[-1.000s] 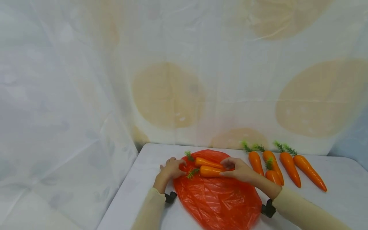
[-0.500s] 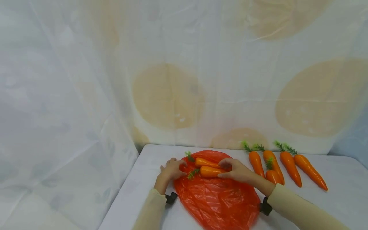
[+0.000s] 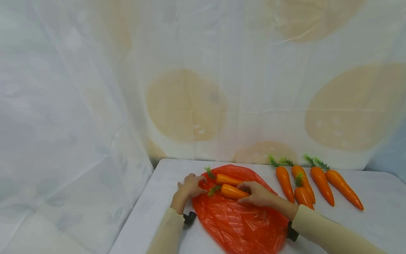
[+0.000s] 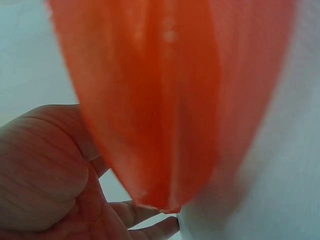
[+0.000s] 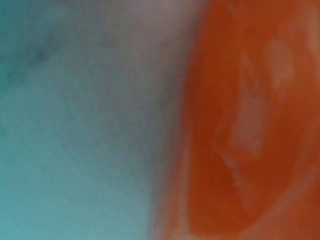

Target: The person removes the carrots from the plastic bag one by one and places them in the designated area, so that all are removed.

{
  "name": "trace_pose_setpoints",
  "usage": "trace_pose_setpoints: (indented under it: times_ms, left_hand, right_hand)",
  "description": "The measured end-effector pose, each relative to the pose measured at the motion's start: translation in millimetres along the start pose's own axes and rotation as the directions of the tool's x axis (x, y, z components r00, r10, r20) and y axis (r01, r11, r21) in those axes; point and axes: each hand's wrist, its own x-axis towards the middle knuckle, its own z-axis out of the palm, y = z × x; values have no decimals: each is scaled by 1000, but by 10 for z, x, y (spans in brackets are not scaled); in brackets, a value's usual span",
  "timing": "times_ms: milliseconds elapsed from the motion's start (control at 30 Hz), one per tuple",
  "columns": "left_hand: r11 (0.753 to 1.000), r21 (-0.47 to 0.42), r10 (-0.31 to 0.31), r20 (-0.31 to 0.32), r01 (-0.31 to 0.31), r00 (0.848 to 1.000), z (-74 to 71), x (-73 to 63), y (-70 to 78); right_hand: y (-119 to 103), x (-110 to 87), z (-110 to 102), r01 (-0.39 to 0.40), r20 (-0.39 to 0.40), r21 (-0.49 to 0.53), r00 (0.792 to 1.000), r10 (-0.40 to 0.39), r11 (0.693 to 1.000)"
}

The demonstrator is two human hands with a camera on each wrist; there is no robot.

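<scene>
A thin red plastic bag (image 3: 234, 222) lies on the table, with two orange carrots with green tops across its upper part: a far carrot (image 3: 226, 180) and a near carrot (image 3: 231, 191). My left hand (image 3: 190, 187) holds the bag's left edge, close to the carrot tops. In the left wrist view the hanging bag (image 4: 150, 100) covers part of that hand (image 4: 45, 170). The right hand (image 3: 259, 194) grips the near carrot by its narrow end, which the fingers hide. Only a blurred stretch of bag (image 5: 250, 125) and pale surface fill the right wrist view.
Several more carrots (image 3: 321, 185) lie at the right of the white table (image 3: 374, 225), their green tops toward the back. One shorter-looking carrot (image 3: 303, 197) sits in front of the others, close to the right forearm. A patterned curtain (image 3: 253, 88) hangs behind the table.
The right hand has shifted a little left and toward the front, and the near carrot's narrow end has tilted toward the front. The left hand stays nearly where it was.
</scene>
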Motion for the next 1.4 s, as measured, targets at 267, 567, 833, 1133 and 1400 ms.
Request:
trace_pose_setpoints:
  times_ms: [267,567,833,1133,1400]
  left_hand:
    - [1000,-1,-3,6,3,1000,40,6,-19]
    - [1000,5,-5,4,5,1000,61,-22,-16]
    - [1000,9,4,6,-4,1000,57,-24,-29]
    - [1000,16,8,-3,-8,1000,13,2,-23]
    - [1000,1,-30,1,30,1000,-3,3,3]
  right_hand:
    - [-7,15,88,7,28,-13,1000,-7,1000]
    - [-66,-22,169,-40,8,-48,999,40,998]
    - [-118,-48,173,-21,35,-41,999,22,999]
    - [-224,-70,70,52,-5,7,999,-52,999]
    - [-329,-80,-38,75,-98,46,993,-71,996]
